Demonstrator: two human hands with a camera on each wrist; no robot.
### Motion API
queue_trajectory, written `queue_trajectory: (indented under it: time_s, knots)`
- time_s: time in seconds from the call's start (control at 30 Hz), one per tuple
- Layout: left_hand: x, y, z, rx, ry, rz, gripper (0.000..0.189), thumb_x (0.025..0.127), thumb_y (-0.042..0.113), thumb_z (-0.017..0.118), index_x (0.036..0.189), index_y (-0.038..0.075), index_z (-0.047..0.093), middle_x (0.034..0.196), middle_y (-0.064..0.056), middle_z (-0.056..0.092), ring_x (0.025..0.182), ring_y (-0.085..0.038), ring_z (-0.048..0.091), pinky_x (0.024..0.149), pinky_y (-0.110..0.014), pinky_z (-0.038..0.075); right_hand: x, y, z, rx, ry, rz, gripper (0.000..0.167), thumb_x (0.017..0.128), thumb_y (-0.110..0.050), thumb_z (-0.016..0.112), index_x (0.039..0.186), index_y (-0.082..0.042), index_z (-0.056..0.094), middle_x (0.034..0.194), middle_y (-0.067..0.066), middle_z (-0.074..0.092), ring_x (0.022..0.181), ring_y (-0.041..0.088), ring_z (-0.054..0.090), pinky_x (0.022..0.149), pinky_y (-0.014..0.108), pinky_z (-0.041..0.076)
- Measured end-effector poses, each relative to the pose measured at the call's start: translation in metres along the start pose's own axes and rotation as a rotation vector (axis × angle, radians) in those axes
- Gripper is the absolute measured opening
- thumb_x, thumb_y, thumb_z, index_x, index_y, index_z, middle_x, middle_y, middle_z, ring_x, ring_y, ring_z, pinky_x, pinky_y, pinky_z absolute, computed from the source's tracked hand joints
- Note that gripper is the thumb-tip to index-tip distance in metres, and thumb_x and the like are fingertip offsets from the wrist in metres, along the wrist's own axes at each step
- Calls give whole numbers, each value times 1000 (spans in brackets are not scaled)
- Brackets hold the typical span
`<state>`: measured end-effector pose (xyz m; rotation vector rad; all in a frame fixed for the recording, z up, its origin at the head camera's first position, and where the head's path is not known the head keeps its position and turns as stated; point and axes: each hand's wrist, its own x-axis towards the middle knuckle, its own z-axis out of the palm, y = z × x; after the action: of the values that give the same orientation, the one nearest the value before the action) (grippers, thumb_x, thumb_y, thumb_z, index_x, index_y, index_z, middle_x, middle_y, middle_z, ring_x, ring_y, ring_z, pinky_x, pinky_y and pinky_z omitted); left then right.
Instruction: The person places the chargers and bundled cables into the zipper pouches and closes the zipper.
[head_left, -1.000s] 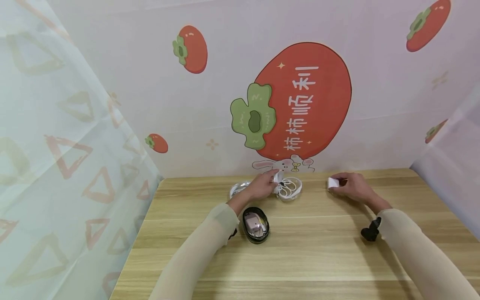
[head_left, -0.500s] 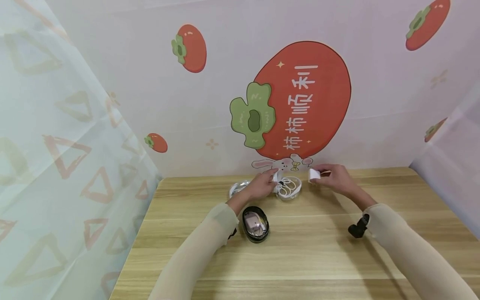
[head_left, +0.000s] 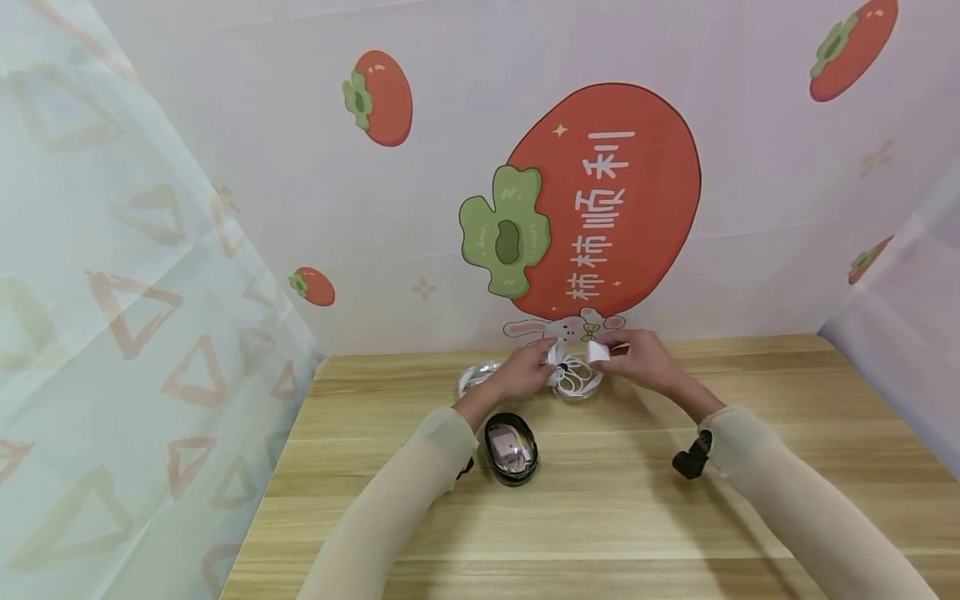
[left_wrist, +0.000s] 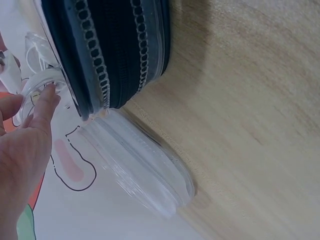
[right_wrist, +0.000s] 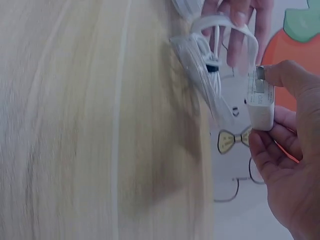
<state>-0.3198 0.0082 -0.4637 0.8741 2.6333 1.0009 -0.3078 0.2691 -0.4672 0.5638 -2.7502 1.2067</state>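
Observation:
In the head view my left hand (head_left: 521,373) holds the white-edged rim of a small clear pouch (right_wrist: 192,67) at the back of the table. A white cable (head_left: 572,379), bundled with a black tie, lies inside it. The right wrist view shows the pouch's white strip bowed up in an arch by the left fingers (right_wrist: 235,47). My right hand (head_left: 647,360) pinches a white charger plug (right_wrist: 261,105) between thumb and fingertips, its metal prongs showing. The plug is close beside the pouch's raised rim, at its right in the head view.
A black-edged clear pouch (head_left: 512,450) with a pinkish charger inside stands in front of the left wrist. Behind the left forearm lies another clear pouch (left_wrist: 145,160) with a white rim. A printed cloth backdrop (head_left: 420,217) rises at the table's back edge.
My right hand has carried the charger plug leftward from the right part of the table to the clear pouch. The left hand has kept its place on the pouch's rim.

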Motion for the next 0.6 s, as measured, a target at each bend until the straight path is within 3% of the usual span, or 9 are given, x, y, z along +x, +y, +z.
queue_trajectory:
  time_s: [0.23, 0.6]
  knots:
    - [1, -1, 1, 12, 5, 25, 58, 107, 9, 56, 161, -2, 38, 156, -18, 55, 119, -25, 63, 111, -37, 49, 5, -8, 17, 14, -14, -11, 42, 85, -19, 90, 119, 3, 77, 108, 15, 77, 99, 31, 74, 86, 44, 64]
    - [0, 0, 2, 6, 8, 30, 59, 108, 11, 56, 162, -2, 37, 158, -19, 53, 129, -27, 61, 115, -37, 47, 7, -9, 27, 14, -37, -50, 40, 86, -16, 90, 116, 5, 77, 105, 17, 77, 95, 30, 74, 86, 48, 64]
